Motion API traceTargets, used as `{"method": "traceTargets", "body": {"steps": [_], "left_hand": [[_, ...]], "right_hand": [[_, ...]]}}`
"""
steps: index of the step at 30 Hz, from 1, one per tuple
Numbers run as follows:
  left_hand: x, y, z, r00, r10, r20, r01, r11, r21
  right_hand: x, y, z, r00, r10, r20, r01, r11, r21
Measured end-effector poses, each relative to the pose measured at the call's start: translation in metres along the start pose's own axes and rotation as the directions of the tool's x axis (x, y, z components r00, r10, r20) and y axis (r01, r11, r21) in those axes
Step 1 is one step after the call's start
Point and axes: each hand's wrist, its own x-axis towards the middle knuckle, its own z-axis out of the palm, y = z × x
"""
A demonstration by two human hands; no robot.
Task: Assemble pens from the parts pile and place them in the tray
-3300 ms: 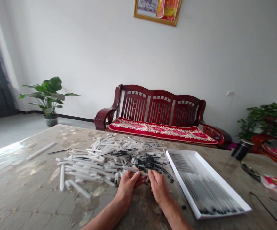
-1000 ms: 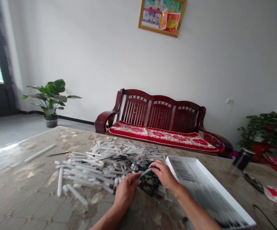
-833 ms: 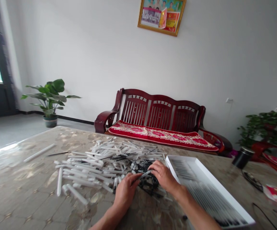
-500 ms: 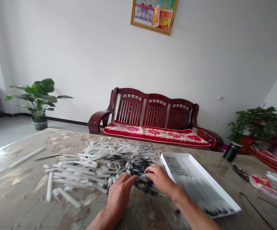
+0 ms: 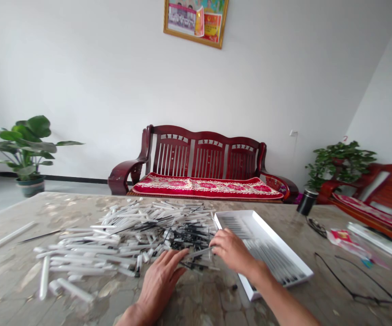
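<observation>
Between my hands is a slim translucent pen (image 5: 200, 252). My right hand (image 5: 231, 249) pinches its right end, above the near left edge of the white box. My left hand (image 5: 162, 276) is at the pen's other end, thumb apart from stretched fingers; whether a fingertip touches the pen I cannot tell. Beyond the hands lie many black pen parts (image 5: 191, 235). A large heap of white pen barrels (image 5: 90, 249) spreads to the left. On the right, the shallow white box (image 5: 280, 240) holds rows of similar pens, partly hidden by my right forearm.
A small black piece (image 5: 234, 287) lies before the box. To the right are eyeglasses (image 5: 355, 296), a plastic packet (image 5: 345, 242), a cable (image 5: 316, 227) and a black cylinder (image 5: 307, 202). A thin black rod (image 5: 41, 236) lies at left. Behind the table stands a wooden bench (image 5: 203, 156).
The view has swung right, so the scene sits further left. My left thumb and fingers have spread apart from the pen's left end, while my right hand keeps hold of it.
</observation>
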Motion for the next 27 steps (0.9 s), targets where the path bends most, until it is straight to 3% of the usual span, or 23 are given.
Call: {"method": "traceTargets", "body": {"steps": [3,7,11,17,21,24,27], "left_hand": [[-0.001,-0.002,-0.001,0.995,-0.097,-0.003,0.097,0.995,0.003],[0.0,-0.003,0.0,0.99,-0.131,0.057,0.133,0.99,-0.036],[0.0,-0.001,0.001,0.979,-0.14,0.149,0.151,0.986,-0.068],[0.001,0.004,0.0,0.945,-0.142,0.294,0.172,0.982,-0.076],[0.003,0.009,-0.002,0.929,-0.143,0.342,0.186,0.978,-0.097],[0.004,0.01,-0.002,0.926,-0.137,0.351,0.183,0.978,-0.102],[0.003,0.008,0.001,0.928,-0.134,0.348,0.182,0.977,-0.11]], "right_hand": [[-0.012,0.055,-0.016,0.985,0.158,-0.07,-0.161,0.986,-0.036],[-0.032,0.125,-0.03,0.939,0.332,-0.093,-0.342,0.931,-0.129],[-0.042,0.156,-0.029,0.917,0.397,-0.049,-0.397,0.887,-0.234],[-0.035,0.167,-0.015,0.928,0.371,0.03,-0.349,0.896,-0.274],[-0.027,0.163,-0.012,0.923,0.384,-0.012,-0.37,0.882,-0.292],[-0.013,0.141,-0.011,0.934,0.348,-0.085,-0.358,0.909,-0.215],[0.013,0.103,-0.006,0.965,0.249,-0.081,-0.257,0.959,-0.115]]}}
